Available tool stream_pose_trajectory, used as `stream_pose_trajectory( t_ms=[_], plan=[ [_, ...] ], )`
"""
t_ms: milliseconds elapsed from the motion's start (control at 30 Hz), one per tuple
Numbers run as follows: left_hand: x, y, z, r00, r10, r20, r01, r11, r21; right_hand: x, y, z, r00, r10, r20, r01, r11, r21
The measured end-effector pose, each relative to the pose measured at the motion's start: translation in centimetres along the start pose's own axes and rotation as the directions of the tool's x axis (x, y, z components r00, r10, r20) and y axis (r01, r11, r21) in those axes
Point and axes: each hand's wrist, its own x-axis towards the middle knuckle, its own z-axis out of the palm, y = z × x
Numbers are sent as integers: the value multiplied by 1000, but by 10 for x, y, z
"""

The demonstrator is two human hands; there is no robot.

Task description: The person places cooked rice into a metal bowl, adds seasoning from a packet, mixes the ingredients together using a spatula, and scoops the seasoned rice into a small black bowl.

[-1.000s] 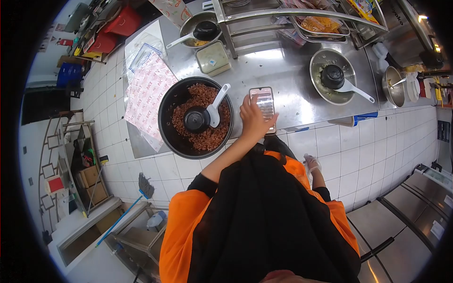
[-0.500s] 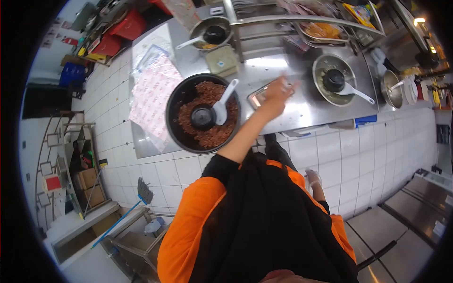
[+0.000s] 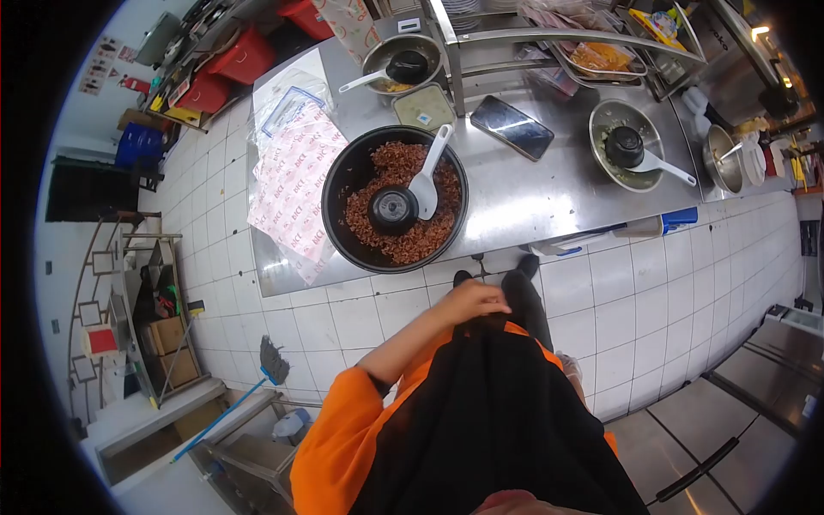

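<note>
My left hand (image 3: pixel 474 302) is in front of my body, just above the top edge of the black apron (image 3: pixel 489 395). Its fingers are curled together and no object shows in them. My right hand (image 3: pixel 570 367), in a clear plastic glove, hangs low at my right side, mostly hidden behind my body; its fingers cannot be made out. On the steel table a dark smartphone (image 3: pixel 512 127) lies flat. Left of it stands a large black pot (image 3: pixel 330 215) of reddish-brown rice (image 3: pixel 403 159), holding a black bowl (image 3: pixel 393 210) and a white rice paddle (image 3: pixel 423 190).
Printed paper sheets (image 3: pixel 296 184) lie on the left of the steel table (image 3: pixel 524 193). A metal bowl (image 3: pixel 601 154) with a black cup and white spoon stands right, a pan (image 3: pixel 433 64) behind. A steel shelf frame (image 3: pixel 549 36) crosses the back. A mop (image 3: pixel 273 360) stands lower left.
My left hand has left the smartphone and drawn back from the table to the front of my body. The phone now lies uncovered. The view has shifted slightly.
</note>
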Motion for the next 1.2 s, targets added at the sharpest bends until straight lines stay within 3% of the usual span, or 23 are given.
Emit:
stream_pose_trajectory(
  t_ms=[33, 100, 167, 233, 333, 367, 433, 533, 600, 633, 667, 700, 767, 800, 833, 867, 933, 1000, 1033, 1100, 1133, 1167, 1200],
  plan=[
    [-18, 11, -18, 972, -221, 75, 219, 975, 39, -4, -8, 3, 998, 58, 18, -59, 996, 60],
    [-52, -3, -29, 926, -350, -139, 316, 923, -218, -22, -31, -53, 981, 132, 144, -153, 977, 151],
    [-76, -11, -38, 820, -409, -400, 237, 879, -414, -19, -35, -79, 972, 154, 176, -192, 955, 225],
    [-95, -10, -57, 810, -437, -392, 78, 742, -665, -5, -28, -74, 984, 142, 111, -169, 943, 288],
    [-95, 2, -53, 695, -402, -596, 207, 906, -370, 29, -5, -70, 981, 192, 30, -194, 960, 204],
    [-88, 4, -42, 661, -387, -643, 146, 907, -395, 33, -4, -95, 967, 251, 37, -253, 946, 204],
    [-68, 4, -20, 584, -359, -728, 23, 904, -427, 11, -15, -175, 885, 462, 62, -442, 789, 427],
    [-32, 28, 9, 593, -216, -775, -9, 961, -275, 16, 5, -163, 786, 618, -17, -479, 626, 615],
    [-27, 50, 12, 590, -181, -787, -1, 974, -225, 5, 12, -152, 866, 493, -89, -379, 761, 527],
    [-23, 62, 3, 615, -17, -788, 47, 999, 15, 5, 25, -146, 898, 419, -134, -314, 824, 472],
    [-20, 77, -11, 638, 143, -757, 89, 963, 256, 12, 48, -93, 909, 377, -180, -262, 851, 456],
    [-21, 93, -28, 657, 288, -697, 138, 863, 486, 21, 53, -40, 921, 314, -232, -192, 881, 433],
    [-1, 119, -83, 379, 450, -809, -6, 875, 484, -10, 51, -27, 970, 168, -179, -96, 931, 351],
    [4, 144, -115, 326, 349, -879, 135, 903, 408, -20, 56, -14, 991, 130, -41, -107, 928, 357],
    [11, 144, -156, 292, 349, -891, 54, 924, 379, -23, 72, 33, 991, 95, -93, -47, 904, 425],
    [18, 141, -196, 321, 339, -884, 79, 921, 381, -49, 58, -16, 939, 278, 204, -343, 691, 636],
    [24, 91, -286, 446, 199, -873, 242, 912, 331, -70, 61, -39, 914, 238, 328, -361, 847, 390],
    [41, 50, -343, 560, -93, -823, 422, 887, 187, -84, 65, -59, 944, 287, 166, -328, 879, 346],
    [51, 17, -377, 554, -330, -765, 594, 800, 86, -88, 64, -61, 947, 309, 87, -320, 891, 322],
    [74, -6, -396, 511, -669, -540, 683, 697, -217, -85, 67, -51, 863, 491, -113, -267, 636, 724],
    [84, -16, -406, 539, -714, -447, 669, 686, -288, -84, 57, -80, 782, 616, -93, -178, 363, 915],
    [91, -24, -414, 565, -749, -347, 657, 663, -359, -76, 50, -104, 716, 692, -92, -17, 149, 989],
    [102, -27, -417, 551, -752, -361, 632, 659, -408, -72, 34, -152, 691, 711, -132, 121, 66, 990]
  ],
)
